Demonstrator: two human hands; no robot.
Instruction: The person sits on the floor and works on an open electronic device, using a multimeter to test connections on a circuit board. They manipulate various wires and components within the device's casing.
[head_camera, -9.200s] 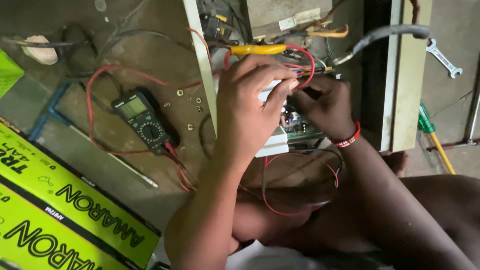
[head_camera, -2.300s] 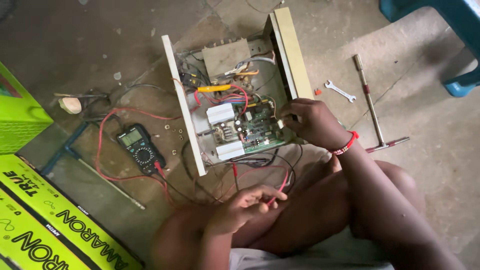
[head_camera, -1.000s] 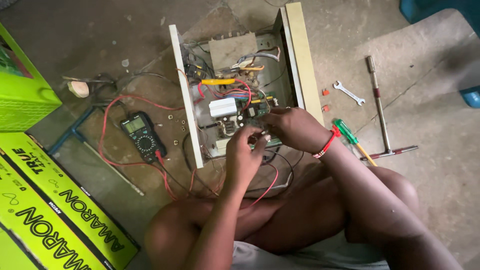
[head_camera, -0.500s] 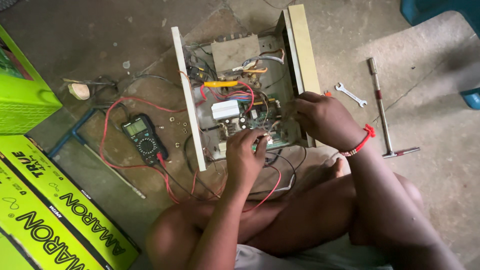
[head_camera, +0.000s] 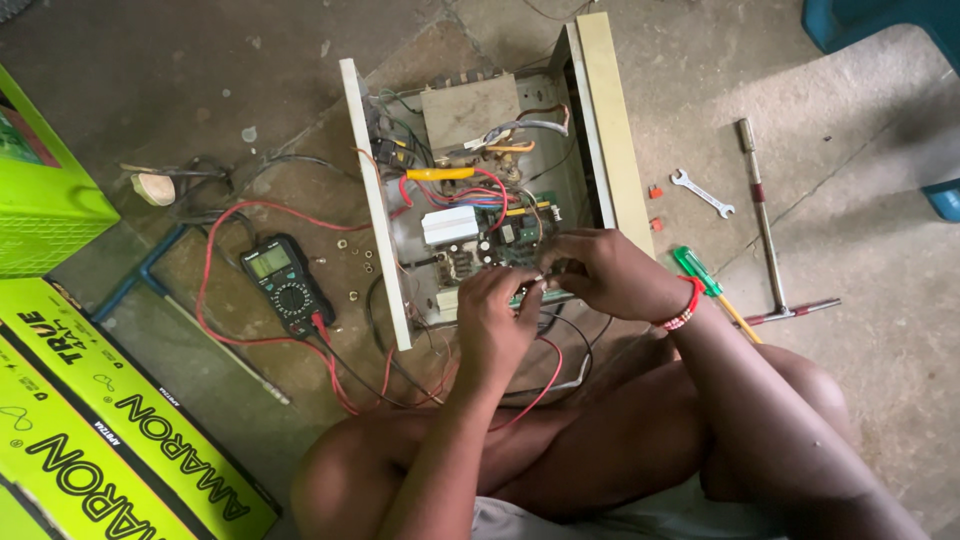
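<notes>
Both hands were down at the near edge of the circuit board (head_camera: 505, 240) inside the open metal case (head_camera: 600, 120) on the floor. My left hand (head_camera: 497, 320) had its grip pinched nearly closed, fingertips touching the board edge, red wire (head_camera: 545, 375) trailing below it. My right hand (head_camera: 605, 272) curled tight over the same spot; couldn't tell what it actually held. The multimeter (head_camera: 285, 285) sat off left, a green screwdriver (head_camera: 700, 275) just beside my right wrist.

I see bare floor far left. Wires (head_camera: 240, 215) and a meter (head_camera: 287, 284) block the left; a wrench (head_camera: 702, 192) and screwdriver (head_camera: 712, 288) lie right of the open box (head_camera: 600, 110).
</notes>
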